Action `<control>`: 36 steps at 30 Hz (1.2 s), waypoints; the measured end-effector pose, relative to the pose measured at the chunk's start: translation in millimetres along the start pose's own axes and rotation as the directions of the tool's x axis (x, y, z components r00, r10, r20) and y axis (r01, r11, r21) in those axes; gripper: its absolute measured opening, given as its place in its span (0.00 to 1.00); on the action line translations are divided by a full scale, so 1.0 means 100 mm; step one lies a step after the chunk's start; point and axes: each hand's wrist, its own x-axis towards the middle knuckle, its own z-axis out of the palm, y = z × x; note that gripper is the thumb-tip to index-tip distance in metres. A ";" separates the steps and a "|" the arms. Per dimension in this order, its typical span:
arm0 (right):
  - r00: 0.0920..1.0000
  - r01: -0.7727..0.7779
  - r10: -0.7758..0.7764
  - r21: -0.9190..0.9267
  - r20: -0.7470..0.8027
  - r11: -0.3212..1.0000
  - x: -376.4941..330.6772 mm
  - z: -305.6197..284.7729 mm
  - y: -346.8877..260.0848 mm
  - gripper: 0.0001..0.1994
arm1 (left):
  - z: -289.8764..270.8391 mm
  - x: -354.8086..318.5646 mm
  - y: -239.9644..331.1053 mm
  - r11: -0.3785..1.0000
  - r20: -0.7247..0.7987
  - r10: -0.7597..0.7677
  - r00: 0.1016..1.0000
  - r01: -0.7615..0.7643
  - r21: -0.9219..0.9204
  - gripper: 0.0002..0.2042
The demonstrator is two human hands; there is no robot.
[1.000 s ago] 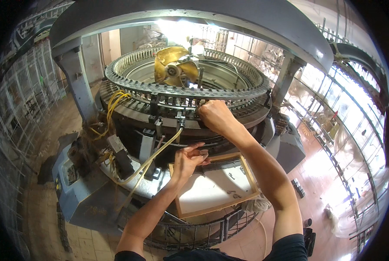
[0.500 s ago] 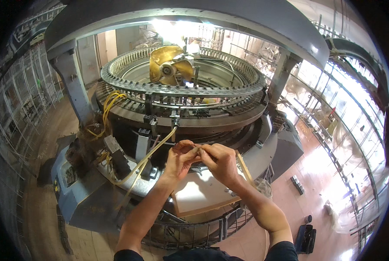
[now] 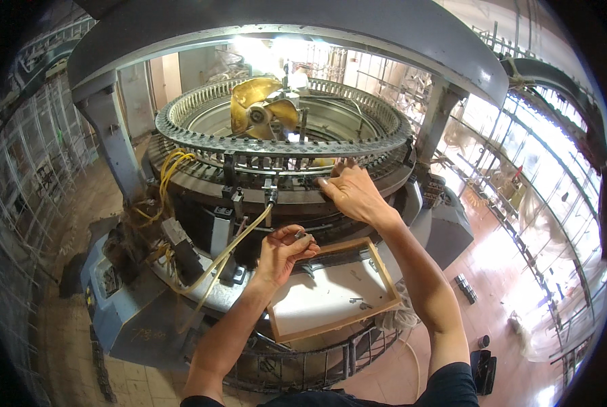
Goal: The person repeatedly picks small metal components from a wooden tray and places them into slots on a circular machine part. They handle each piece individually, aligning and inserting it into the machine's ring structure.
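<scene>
My left hand (image 3: pixel 286 254) is closed in a pinch above the tray's far left corner, around a small grey metal piece (image 3: pixel 299 235) that the fingers partly cover. My right hand (image 3: pixel 356 193) reaches to the front of the large round knitting machine (image 3: pixel 283 188), just under its upper ring (image 3: pixel 283 145). Its thumb stretches left, apart from the fingers, and touches the row of small parts. The fingertips are partly hidden there. Below the hands lies a shallow wood-framed tray (image 3: pixel 337 329) with a white bottom, holding several small dark metal pieces (image 3: pixel 362 304).
A yellow-bladed fan (image 3: pixel 259 114) stands inside the ring. A pale hose (image 3: pixel 239 234) runs down beside my left hand, and yellow tubes (image 3: pixel 170 173) hang farther left. Grey posts (image 3: pixel 117 146) flank the machine. A black case (image 3: pixel 483 373) lies on the floor at right.
My right hand has left my left hand and moved up and forward to the machine's ring. My left hand stays nearly in place, still pinching. More of the tray now shows.
</scene>
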 end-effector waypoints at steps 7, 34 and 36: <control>0.999 -0.003 0.003 0.009 0.042 1.000 0.11 0.14 0.11 0.22 | 0.04 -0.02 0.02 0.997 0.040 0.001 0.999 -0.004 0.081 0.07; 0.997 0.067 -0.066 -0.031 0.030 0.997 0.29 0.26 0.02 0.28 | 0.08 -0.03 0.02 0.986 0.006 -0.019 1.000 0.018 0.166 0.08; 0.985 -0.014 0.019 -0.031 0.171 0.999 0.30 0.25 0.07 0.25 | 0.08 -0.04 0.02 0.984 -0.003 -0.025 1.000 0.025 0.179 0.08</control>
